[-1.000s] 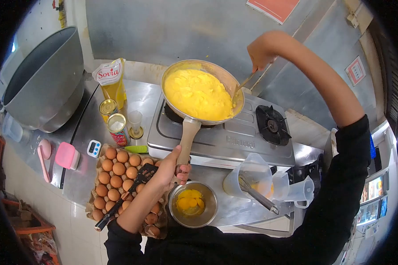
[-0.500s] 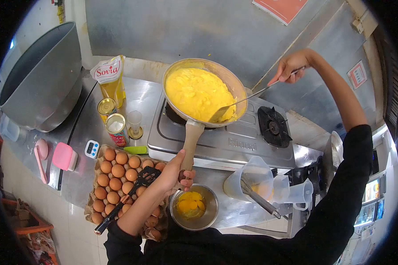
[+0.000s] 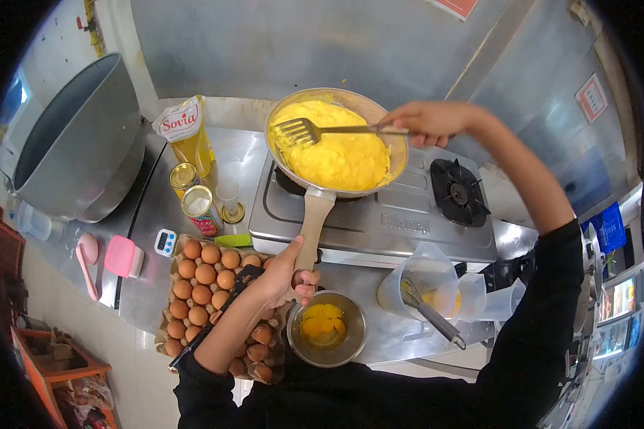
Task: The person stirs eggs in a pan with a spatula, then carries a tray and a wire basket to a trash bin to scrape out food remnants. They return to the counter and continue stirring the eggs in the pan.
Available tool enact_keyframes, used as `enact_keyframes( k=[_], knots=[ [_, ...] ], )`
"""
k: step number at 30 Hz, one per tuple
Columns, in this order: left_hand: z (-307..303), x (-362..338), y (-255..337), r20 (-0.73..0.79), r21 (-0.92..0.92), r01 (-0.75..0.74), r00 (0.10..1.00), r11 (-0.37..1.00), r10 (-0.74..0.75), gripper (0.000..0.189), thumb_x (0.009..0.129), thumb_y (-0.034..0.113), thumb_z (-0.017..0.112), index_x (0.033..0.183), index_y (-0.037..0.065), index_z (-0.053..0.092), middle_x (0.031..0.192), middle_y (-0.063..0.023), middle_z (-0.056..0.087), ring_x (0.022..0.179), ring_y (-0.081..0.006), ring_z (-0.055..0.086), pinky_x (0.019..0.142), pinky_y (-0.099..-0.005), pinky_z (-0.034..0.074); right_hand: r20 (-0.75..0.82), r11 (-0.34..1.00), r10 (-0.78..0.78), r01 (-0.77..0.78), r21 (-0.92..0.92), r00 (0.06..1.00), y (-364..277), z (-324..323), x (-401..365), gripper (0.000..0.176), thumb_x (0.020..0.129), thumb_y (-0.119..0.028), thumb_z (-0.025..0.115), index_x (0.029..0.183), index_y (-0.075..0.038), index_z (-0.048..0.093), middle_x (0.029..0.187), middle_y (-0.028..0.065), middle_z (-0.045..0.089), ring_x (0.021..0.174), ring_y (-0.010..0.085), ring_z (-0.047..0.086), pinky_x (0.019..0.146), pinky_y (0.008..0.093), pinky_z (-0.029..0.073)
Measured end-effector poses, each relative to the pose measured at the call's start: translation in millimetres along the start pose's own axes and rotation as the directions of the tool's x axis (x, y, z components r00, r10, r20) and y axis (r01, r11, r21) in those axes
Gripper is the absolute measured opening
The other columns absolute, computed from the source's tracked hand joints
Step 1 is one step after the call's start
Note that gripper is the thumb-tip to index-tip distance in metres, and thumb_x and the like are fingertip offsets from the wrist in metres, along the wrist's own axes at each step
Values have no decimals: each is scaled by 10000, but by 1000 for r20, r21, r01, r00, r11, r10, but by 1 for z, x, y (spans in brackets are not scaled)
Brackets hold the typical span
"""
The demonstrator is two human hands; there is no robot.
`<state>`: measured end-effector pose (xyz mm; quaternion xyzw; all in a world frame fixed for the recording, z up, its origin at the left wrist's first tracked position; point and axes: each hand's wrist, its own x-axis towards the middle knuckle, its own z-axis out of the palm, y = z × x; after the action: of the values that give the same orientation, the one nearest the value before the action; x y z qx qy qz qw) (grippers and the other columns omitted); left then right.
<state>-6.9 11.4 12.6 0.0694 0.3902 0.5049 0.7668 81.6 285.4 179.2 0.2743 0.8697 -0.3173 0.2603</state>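
The left hand [image 3: 283,275] grips the pan [image 3: 334,143] by its handle over the stove [image 3: 379,222], while the right hand [image 3: 426,121] clasps a slotted spatula [image 3: 300,131] above the scrambled eggs [image 3: 343,154].

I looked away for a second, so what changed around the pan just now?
The right hand came in to the right rim of the pan, still gripping the spatula; its slotted head lifted out of the scrambled egg at the right and now hovers over the left side. The left hand stayed on the pan handle; bowl of yolks and egg tray unmoved.
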Motion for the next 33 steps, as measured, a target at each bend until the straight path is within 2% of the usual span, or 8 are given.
enact_keyframes(
  k=[5,11,15,23,27,29,31,33],
  knots=[
    [2,3,-4,-48,-13,-55,997,998,55,401,817,506,260,805,120,365,492,43,268,350,-62,257,346,-235,280,-135,858,-72,-7,-513,988,-11,-73,-51,295,816,-230,420,1079,-131,508,526,-38,387,460,53,363,363,187,280],
    [-1,3,-4,5,-1,-70,998,998,70,407,817,518,240,797,125,343,505,41,288,365,-57,295,349,-220,320,-55,805,324,-306,-508,944,-10,-102,-60,228,713,-119,552,935,-107,602,537,-26,420,467,72,371,351,201,260],
    [-2,4,-5,8,18,-77,997,997,77,408,817,520,240,791,126,343,502,45,289,360,-52,293,349,-219,321,8,833,391,-350,-428,920,12,-87,-47,269,695,-89,567,961,-117,590,533,-27,415,465,72,360,342,204,242],
    [0,2,-2,9,65,-49,999,997,49,403,822,516,213,780,132,330,498,44,279,369,-62,293,368,-233,329,263,993,115,-119,-1,958,68,-60,-33,298,734,-128,548,1032,-124,547,557,-47,386,435,46,303,339,190,235],
    [1,1,-1,17,71,-51,999,996,49,396,826,507,203,784,133,323,501,40,277,373,-67,292,381,-239,333,222,992,-3,-24,122,975,51,-25,-23,311,746,-158,543,1054,-118,529,556,-49,351,435,42,279,340,182,232],
    [1,1,-1,17,95,-57,998,994,56,379,833,493,198,800,134,315,504,36,278,375,-69,294,385,-237,331,0,976,-144,142,-164,990,32,-2,-15,324,755,-177,529,1072,-113,511,573,4,464,443,95,401,377,234,330],
    [3,0,-1,4,113,-77,997,991,78,376,835,488,198,809,131,310,507,35,277,377,-67,290,383,-236,327,-201,739,-457,244,-629,866,21,31,-2,293,761,-159,488,1046,-101,525,701,98,575,573,208,547,492,318,427],
    [4,-1,-4,-16,128,-90,996,988,93,373,836,484,199,817,127,305,510,35,275,379,-65,286,381,-234,323,-326,775,-342,67,-629,881,-13,62,-3,245,737,-129,473,957,-62,557,753,141,575,635,247,562,538,343,441]
  ],
)
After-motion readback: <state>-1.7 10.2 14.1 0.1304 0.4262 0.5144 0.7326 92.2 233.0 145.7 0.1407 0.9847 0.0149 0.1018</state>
